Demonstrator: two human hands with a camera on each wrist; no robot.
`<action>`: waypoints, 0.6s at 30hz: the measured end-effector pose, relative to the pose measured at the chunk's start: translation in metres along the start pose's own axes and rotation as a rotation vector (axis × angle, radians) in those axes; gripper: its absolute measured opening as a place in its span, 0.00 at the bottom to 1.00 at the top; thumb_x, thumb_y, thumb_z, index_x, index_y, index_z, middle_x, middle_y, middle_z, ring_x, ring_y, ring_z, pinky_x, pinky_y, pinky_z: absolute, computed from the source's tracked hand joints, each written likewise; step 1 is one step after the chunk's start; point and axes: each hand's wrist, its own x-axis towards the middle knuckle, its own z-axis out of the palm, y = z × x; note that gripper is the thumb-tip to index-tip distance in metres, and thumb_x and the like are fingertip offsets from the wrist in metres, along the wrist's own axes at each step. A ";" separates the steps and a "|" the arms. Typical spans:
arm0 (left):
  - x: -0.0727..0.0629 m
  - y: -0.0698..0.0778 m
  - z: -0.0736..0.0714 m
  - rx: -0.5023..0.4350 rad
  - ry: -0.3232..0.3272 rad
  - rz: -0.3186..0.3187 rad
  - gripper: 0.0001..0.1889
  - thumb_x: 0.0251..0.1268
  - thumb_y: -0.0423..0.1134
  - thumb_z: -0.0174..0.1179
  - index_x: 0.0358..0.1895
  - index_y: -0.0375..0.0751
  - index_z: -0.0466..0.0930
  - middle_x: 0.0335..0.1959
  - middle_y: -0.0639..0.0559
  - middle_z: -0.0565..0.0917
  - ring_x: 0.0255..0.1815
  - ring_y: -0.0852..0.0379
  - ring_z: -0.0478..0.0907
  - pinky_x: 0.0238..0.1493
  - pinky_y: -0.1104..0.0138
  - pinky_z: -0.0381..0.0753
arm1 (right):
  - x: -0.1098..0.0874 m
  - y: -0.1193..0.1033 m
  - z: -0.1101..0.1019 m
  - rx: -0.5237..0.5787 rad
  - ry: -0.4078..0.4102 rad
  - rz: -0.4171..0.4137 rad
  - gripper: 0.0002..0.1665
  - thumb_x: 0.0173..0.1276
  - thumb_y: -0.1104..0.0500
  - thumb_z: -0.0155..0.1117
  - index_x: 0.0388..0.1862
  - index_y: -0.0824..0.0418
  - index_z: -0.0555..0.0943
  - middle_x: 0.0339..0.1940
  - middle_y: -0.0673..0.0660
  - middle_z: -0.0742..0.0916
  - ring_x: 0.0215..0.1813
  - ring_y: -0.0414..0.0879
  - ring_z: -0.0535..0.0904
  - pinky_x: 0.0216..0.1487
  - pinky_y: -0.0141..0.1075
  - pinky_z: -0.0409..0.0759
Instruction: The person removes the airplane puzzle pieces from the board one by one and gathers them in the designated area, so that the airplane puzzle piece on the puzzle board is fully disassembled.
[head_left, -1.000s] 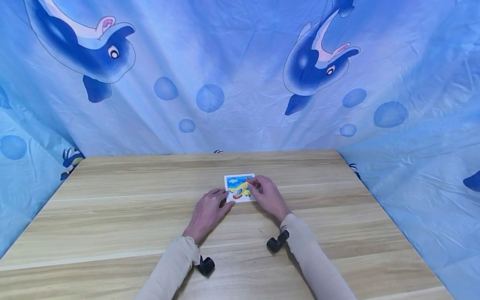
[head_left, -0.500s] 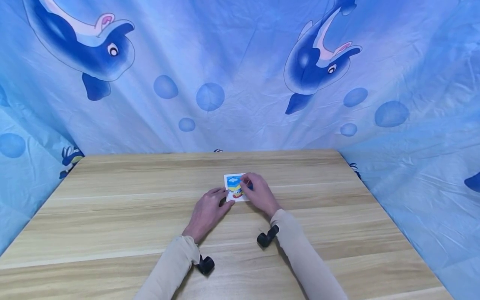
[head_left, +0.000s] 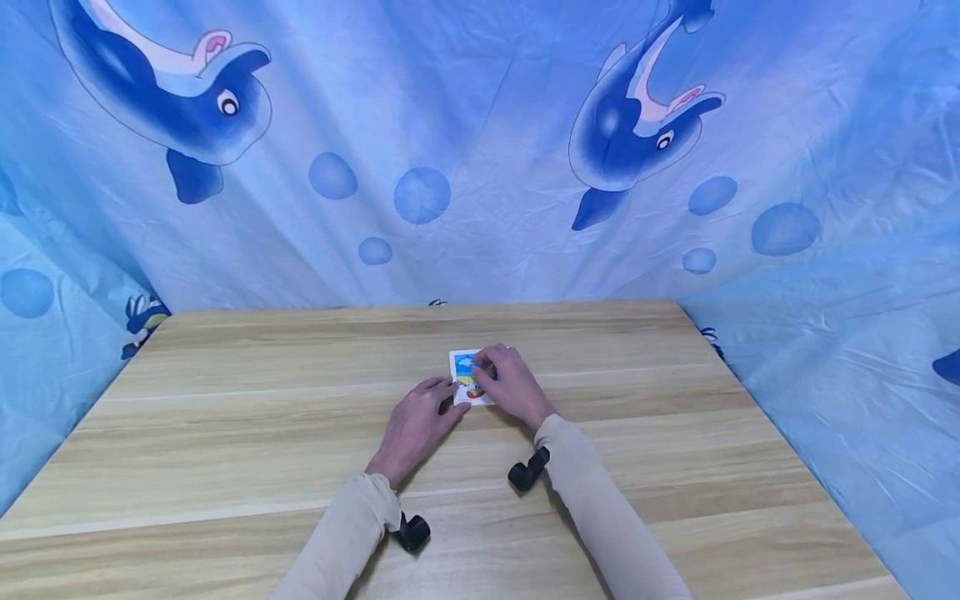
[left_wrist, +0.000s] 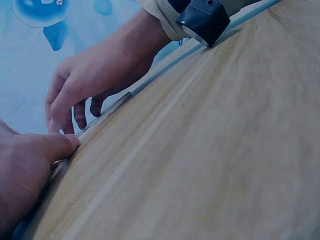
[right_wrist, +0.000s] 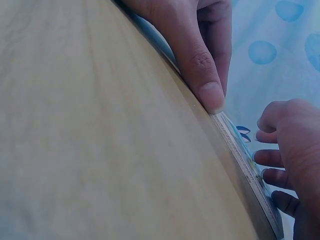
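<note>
A small, thin picture board (head_left: 462, 375) with a white border lies flat on the table, showing a cloud and part of a yellow airplane. My left hand (head_left: 415, 423) holds its near left corner, thumb along the near edge and fingers at the left side. Over its right half, my right hand (head_left: 513, 385) hangs with bent fingers and hides much of the picture. In the right wrist view, the right hand's fingers (right_wrist: 270, 158) are just above or touching the board's face; which one, I cannot tell. No object shows between them.
The wood-grain table (head_left: 247, 433) extends around the board on all sides. A blue curtain (head_left: 480, 125) printed with dolphins and bubbles stands behind the table and along both sides. Each wrist carries a small black camera (head_left: 412, 532).
My right hand has moved left across the board from its right edge, covering more of the airplane. The left hand and the board have stayed in place.
</note>
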 end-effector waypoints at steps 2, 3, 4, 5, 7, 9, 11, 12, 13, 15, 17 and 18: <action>-0.001 0.000 0.000 0.000 -0.001 -0.004 0.20 0.67 0.46 0.72 0.55 0.35 0.88 0.58 0.36 0.85 0.59 0.40 0.82 0.57 0.49 0.83 | 0.001 0.000 0.001 0.001 -0.009 0.007 0.13 0.78 0.56 0.62 0.54 0.62 0.84 0.48 0.55 0.83 0.51 0.50 0.75 0.52 0.43 0.78; -0.001 0.000 0.000 -0.001 0.000 -0.003 0.20 0.67 0.46 0.72 0.55 0.35 0.88 0.58 0.36 0.85 0.59 0.40 0.82 0.57 0.49 0.83 | 0.001 0.000 0.001 0.001 -0.012 0.009 0.13 0.78 0.56 0.62 0.54 0.62 0.84 0.48 0.55 0.83 0.51 0.50 0.75 0.53 0.43 0.78; -0.001 0.000 0.000 -0.002 0.003 -0.002 0.20 0.67 0.46 0.72 0.55 0.36 0.88 0.58 0.36 0.85 0.59 0.40 0.82 0.57 0.49 0.83 | 0.002 0.000 0.002 0.005 -0.011 0.006 0.13 0.78 0.56 0.62 0.54 0.62 0.84 0.48 0.55 0.83 0.52 0.50 0.75 0.53 0.43 0.78; -0.001 0.000 0.000 -0.004 0.006 0.000 0.20 0.67 0.46 0.72 0.55 0.36 0.88 0.58 0.36 0.85 0.59 0.40 0.82 0.57 0.49 0.83 | 0.003 0.000 0.002 0.006 -0.010 0.004 0.13 0.77 0.56 0.62 0.54 0.62 0.84 0.48 0.55 0.83 0.52 0.50 0.75 0.54 0.43 0.78; -0.001 0.000 0.000 -0.011 0.011 0.003 0.20 0.67 0.46 0.72 0.55 0.36 0.88 0.58 0.37 0.85 0.59 0.40 0.82 0.57 0.49 0.83 | 0.004 0.000 0.002 0.000 -0.011 -0.001 0.13 0.77 0.56 0.62 0.54 0.62 0.84 0.48 0.55 0.83 0.54 0.50 0.76 0.55 0.44 0.78; -0.001 0.000 0.000 -0.018 0.014 0.005 0.19 0.67 0.45 0.72 0.54 0.36 0.88 0.57 0.36 0.85 0.59 0.40 0.82 0.57 0.49 0.83 | 0.006 0.000 0.003 -0.008 -0.008 -0.006 0.13 0.77 0.56 0.62 0.53 0.62 0.85 0.49 0.55 0.83 0.54 0.51 0.76 0.56 0.44 0.78; -0.001 0.000 -0.001 -0.019 0.014 0.005 0.19 0.67 0.45 0.72 0.54 0.36 0.88 0.57 0.37 0.85 0.59 0.40 0.82 0.57 0.49 0.83 | 0.007 -0.001 0.003 -0.019 -0.010 -0.004 0.14 0.78 0.55 0.62 0.54 0.61 0.85 0.50 0.56 0.83 0.54 0.52 0.76 0.56 0.45 0.78; -0.001 0.000 -0.001 -0.019 0.014 0.005 0.19 0.67 0.45 0.72 0.54 0.36 0.88 0.57 0.37 0.85 0.59 0.40 0.82 0.57 0.49 0.83 | 0.008 -0.002 0.004 -0.024 -0.013 -0.001 0.14 0.78 0.55 0.62 0.54 0.61 0.85 0.50 0.56 0.83 0.55 0.52 0.76 0.57 0.45 0.77; -0.001 0.000 -0.001 -0.019 0.014 0.005 0.19 0.67 0.45 0.72 0.54 0.36 0.88 0.57 0.37 0.85 0.59 0.40 0.82 0.57 0.49 0.83 | 0.009 -0.002 0.004 -0.029 -0.014 0.002 0.14 0.78 0.54 0.62 0.54 0.60 0.85 0.51 0.56 0.83 0.55 0.52 0.75 0.57 0.45 0.77; -0.001 0.000 -0.001 -0.018 0.014 0.007 0.18 0.67 0.45 0.72 0.53 0.36 0.89 0.57 0.37 0.85 0.59 0.40 0.82 0.57 0.49 0.83 | 0.010 -0.002 0.005 -0.037 -0.015 0.002 0.14 0.78 0.54 0.62 0.55 0.60 0.85 0.53 0.57 0.83 0.57 0.53 0.75 0.59 0.46 0.77; -0.001 0.000 0.000 -0.019 0.014 0.008 0.18 0.67 0.45 0.72 0.53 0.36 0.89 0.57 0.37 0.85 0.59 0.40 0.82 0.57 0.49 0.83 | 0.011 -0.002 0.006 -0.048 -0.013 -0.002 0.14 0.78 0.54 0.62 0.54 0.60 0.85 0.54 0.58 0.83 0.57 0.54 0.75 0.60 0.47 0.77; -0.001 0.000 0.000 -0.018 0.015 0.009 0.18 0.67 0.45 0.72 0.53 0.36 0.89 0.57 0.37 0.85 0.59 0.40 0.82 0.57 0.49 0.83 | 0.012 -0.002 0.006 -0.056 -0.010 -0.006 0.14 0.78 0.54 0.62 0.54 0.60 0.85 0.54 0.58 0.83 0.57 0.54 0.75 0.60 0.47 0.77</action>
